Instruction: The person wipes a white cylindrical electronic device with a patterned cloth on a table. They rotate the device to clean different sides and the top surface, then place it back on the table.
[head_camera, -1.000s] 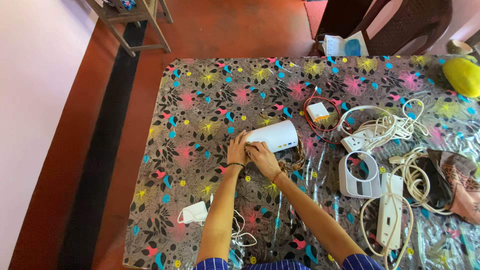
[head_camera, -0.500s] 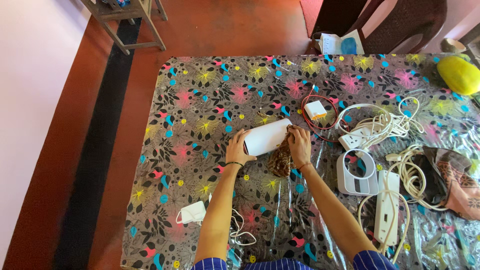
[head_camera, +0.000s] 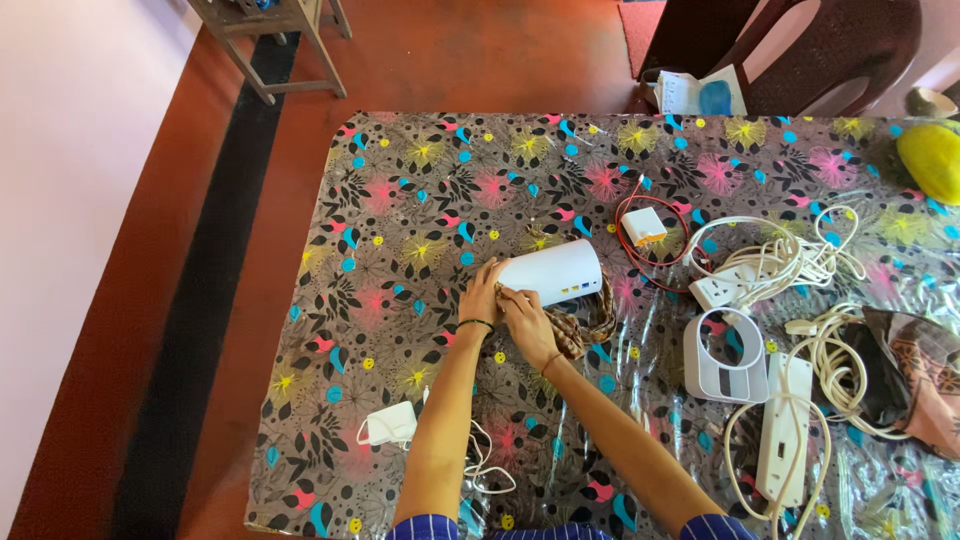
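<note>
Both hands press patterned cloth (head_camera: 585, 325), seemingly woven, against smooth white cylinder (head_camera: 555, 273).

Both arms are bare up to short sleeves striped dark blue and white. The left hand (head_camera: 482, 297) wears a thin dark wristband, the right hand (head_camera: 528, 322) a thin reddish thread bracelet.

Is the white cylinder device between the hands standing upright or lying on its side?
Lying on its side. The white cylinder device stretches lengthwise across the table, with the left hand and right hand at its near end.
</note>
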